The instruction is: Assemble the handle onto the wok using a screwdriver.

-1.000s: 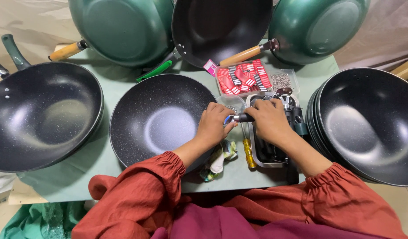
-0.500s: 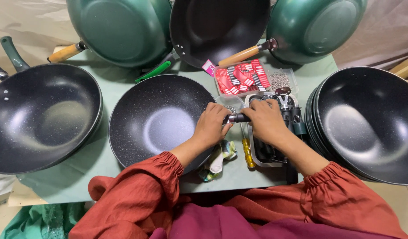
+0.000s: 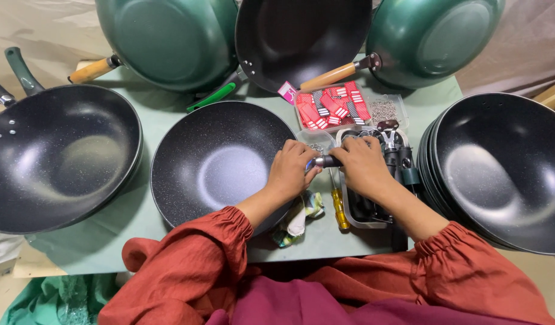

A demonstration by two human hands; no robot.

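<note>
Hands unchanged over the last second: left hand (image 3: 291, 170) and right hand (image 3: 361, 165) both stay pinched on small dark handle piece (image 3: 327, 161) at rim of black wok (image 3: 220, 162) on tabletop (image 3: 169, 120). Fitting ongoing.

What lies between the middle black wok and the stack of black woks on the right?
In the head view: both hands, left hand and right hand, on a small metal part, with a yellow screwdriver and a metal tray.

A black speckled wok (image 3: 220, 165) sits upright on the green table, its bowl bare and glossy; at its right rim a short dark handle piece with a metal collar (image 3: 327, 161) lies level, pinched between both hands.
</note>
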